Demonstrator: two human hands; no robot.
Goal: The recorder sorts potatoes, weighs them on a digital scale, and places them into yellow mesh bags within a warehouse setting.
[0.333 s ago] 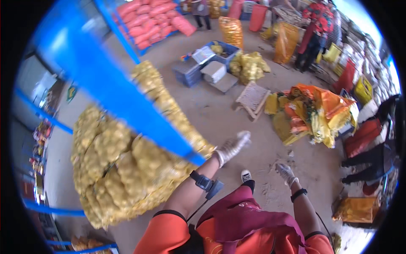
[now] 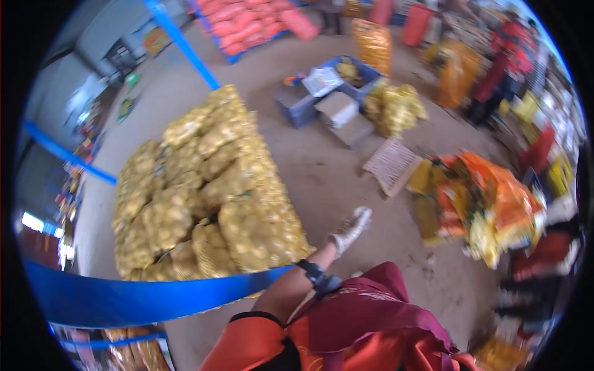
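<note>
My left hand (image 2: 351, 234), in a pale glove, is held out in front of me, blurred. Its fingers look stretched out, with nothing in them. Close to its wrist is the near corner of a large stack of yellow mesh sacks (image 2: 247, 229), full of roundish pale produce that looks like potatoes. A thick blue bar (image 2: 154, 303) crosses the stack's near side and ends by my left forearm. My right hand is not visible.
A low woven stool (image 2: 393, 164) stands ahead, with blue crates (image 2: 294, 105) beyond. To the right lies a heap of orange and yellow mesh bags (image 2: 495, 198). A person (image 2: 510, 55) stands far right. Pink sacks (image 2: 253, 25) are piled at the back.
My view has turned and shifted, so the blue bar now runs along the stack's near side rather than across its top. My right hand has left the picture. The left stays outstretched.
</note>
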